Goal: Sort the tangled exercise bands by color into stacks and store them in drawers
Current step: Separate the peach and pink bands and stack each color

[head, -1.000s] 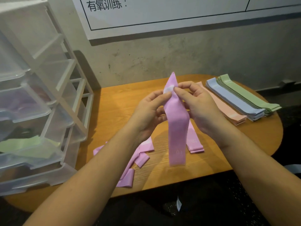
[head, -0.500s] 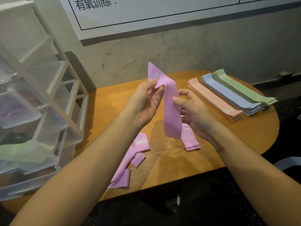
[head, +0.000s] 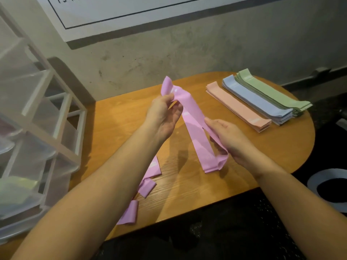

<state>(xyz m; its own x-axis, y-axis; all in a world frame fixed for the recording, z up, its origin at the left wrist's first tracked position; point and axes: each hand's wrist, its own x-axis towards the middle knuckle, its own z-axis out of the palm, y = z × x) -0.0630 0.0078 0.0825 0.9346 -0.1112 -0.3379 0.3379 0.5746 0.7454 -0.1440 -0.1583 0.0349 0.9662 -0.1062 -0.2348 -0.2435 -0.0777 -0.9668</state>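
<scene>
Head view. Item held: one pink exercise band [head: 195,126], stretched on a slant above the wooden worktop [head: 116,124]. The left hand [head: 164,113] gripped the band near its upper end, fingers curled round it, a short fold of the band standing up past the fingers. The right hand [head: 225,136] held the lower stretch, thumb on top and fingers curled beneath; the band's lower end folded back just below that hand and hung close over the worktop, contact with the wood not discernible.

Loose pink bands [head: 144,186]: several pieces lay in a jumble on the near left part of the worktop, partly hidden under the left forearm.

Sorted stacks, far right of the worktop, laid side by side at a slant and touching: peach stack [head: 238,107] nearest the hands, blue stack [head: 257,98] in the middle, green stack [head: 274,92] farthest, its edge overlapping the blue.

Drawer unit [head: 35,132]: translucent plastic with a white frame, stood at the left end of the worktop; pale green material showed through a lower drawer, pinkish material through one above, both blurred.

Background: grey wall, white board [head: 131,8] with black line mounted above.
</scene>
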